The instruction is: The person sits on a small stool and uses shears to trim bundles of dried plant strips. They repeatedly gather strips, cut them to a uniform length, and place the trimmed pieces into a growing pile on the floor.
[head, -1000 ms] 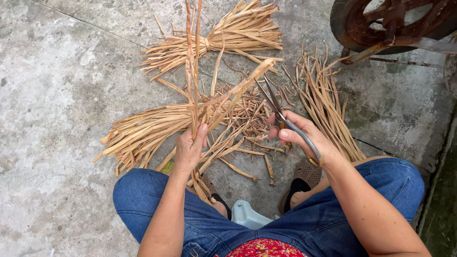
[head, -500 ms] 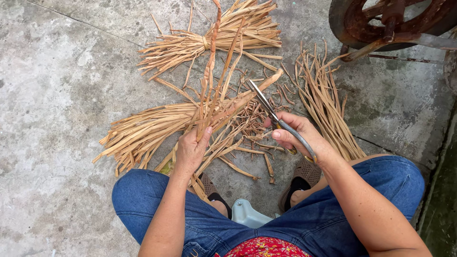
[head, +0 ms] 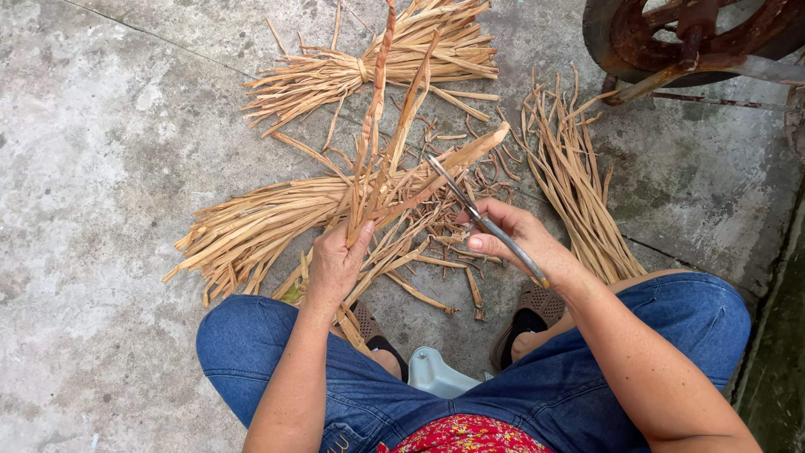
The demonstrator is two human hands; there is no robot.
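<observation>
My left hand (head: 335,264) grips a small bunch of dried tan strips (head: 387,155) that stand upward and fan out. My right hand (head: 511,239) holds long metal scissors (head: 478,218), whose blades point up-left toward a broad strip of the bunch (head: 470,151). The blade tips lie just beside that strip. Below the hands, a large sheaf of the same strips (head: 251,222) lies on the concrete.
A tied bundle of strips (head: 369,67) lies at the top, a loose row of thin strips (head: 579,184) at the right. Short offcuts (head: 436,243) litter the ground. A rusty wheel (head: 696,38) sits top right. I sit on a low pale stool (head: 436,377), legs apart.
My left hand has turned the bunch more upright and spread it. The scissors have moved up-left toward the broad strip. My right hand shifted slightly left.
</observation>
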